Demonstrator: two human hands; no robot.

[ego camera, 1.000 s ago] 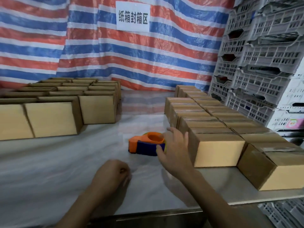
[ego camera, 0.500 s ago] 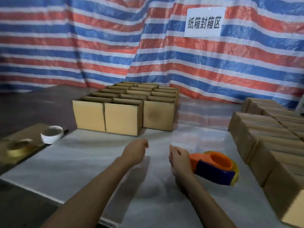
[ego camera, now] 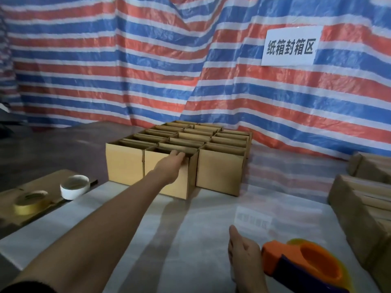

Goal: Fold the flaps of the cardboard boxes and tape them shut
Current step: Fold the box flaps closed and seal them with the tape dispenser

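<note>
Our left hand lies at the near rim of an open cardboard box by the worktop's far-left corner, though we cannot tell its grip, while our right hand, loose-fingered and empty, waits beside the tape dispenser at the near edge.

left arm bare down to left grip, dark sleeve edge at frame's lower left; right arm, right grip bare.

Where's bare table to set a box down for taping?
Biggest free patch: white table between the open boxes and the right hand. Narrower strip between the open boxes and sealed boxes. Crowded: tape dispenser beside the right hand; white tape roll and yellow tape roll far left.
</note>
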